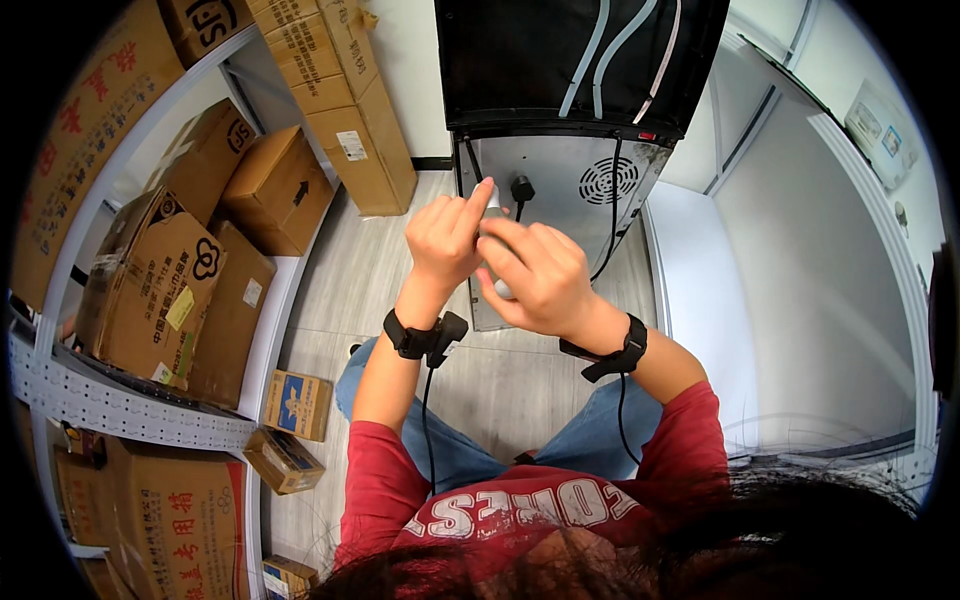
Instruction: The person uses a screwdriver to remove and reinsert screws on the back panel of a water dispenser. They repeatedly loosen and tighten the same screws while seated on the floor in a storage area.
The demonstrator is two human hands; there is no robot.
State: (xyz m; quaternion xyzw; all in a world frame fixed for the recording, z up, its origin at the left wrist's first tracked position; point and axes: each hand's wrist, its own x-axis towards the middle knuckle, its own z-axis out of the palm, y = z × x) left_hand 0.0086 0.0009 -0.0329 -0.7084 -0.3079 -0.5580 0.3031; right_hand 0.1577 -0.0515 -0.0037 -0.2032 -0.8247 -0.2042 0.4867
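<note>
Both of my hands are raised close together in front of a metal cabinet (545,230), the lower part of a tall black machine (520,60). Between them is a small object with rounded white ends (503,289) and a greyish middle, mostly covered by my fingers; its kind cannot be made out. My left hand (443,238) is closed around its upper left side, one finger pointing upward along it. Across its right side curl the fingers of my right hand (548,272), slightly blurred. Behind my hands, a black plug (522,188) with a cord hangs by the cabinet's panel.
Pale tubes (612,50) run down the machine's black back, above a round vent (608,181). Shelves with cardboard boxes (150,290) line the left side. A tall carton (355,140) stands beside the machine, and small boxes (298,405) lie on the floor. White panels (830,270) stand at right.
</note>
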